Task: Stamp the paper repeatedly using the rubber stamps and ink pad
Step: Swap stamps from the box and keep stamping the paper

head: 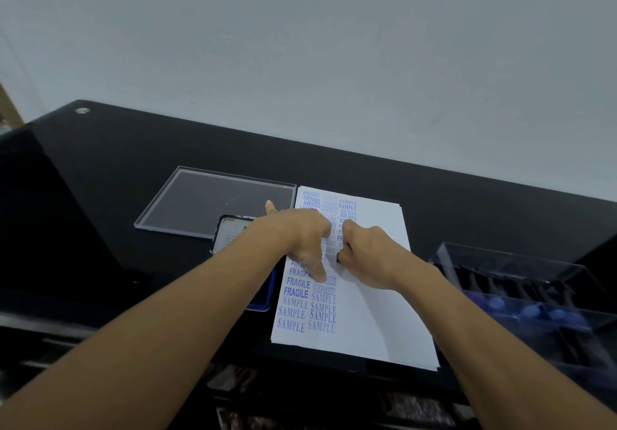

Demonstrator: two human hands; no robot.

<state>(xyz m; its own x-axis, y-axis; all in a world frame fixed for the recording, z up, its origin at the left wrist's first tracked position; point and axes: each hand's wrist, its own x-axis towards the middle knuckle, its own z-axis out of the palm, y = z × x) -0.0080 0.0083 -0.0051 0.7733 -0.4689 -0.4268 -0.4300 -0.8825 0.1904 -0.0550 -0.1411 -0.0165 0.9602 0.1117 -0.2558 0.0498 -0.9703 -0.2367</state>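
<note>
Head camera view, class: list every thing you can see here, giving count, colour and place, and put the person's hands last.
table: one, black, beneath everything
paper: thin stack, white with blue stamped words, centre
clear lid: one, transparent, left of the paper, far side
phone: one, dark-edged, partly on the lid's near edge
ink pad: one, blue, at the paper's left edge, mostly hidden by the left forearm
stamp box: one, clear, right of the paper
boxed stamps: count unclear, dark with blue knobs, inside the box
metal disc: one, silver, table's far left corner
rubber stamp: one, black, on the paper
left hand: presses the paper
right hand: grips the rubber stamp
</note>
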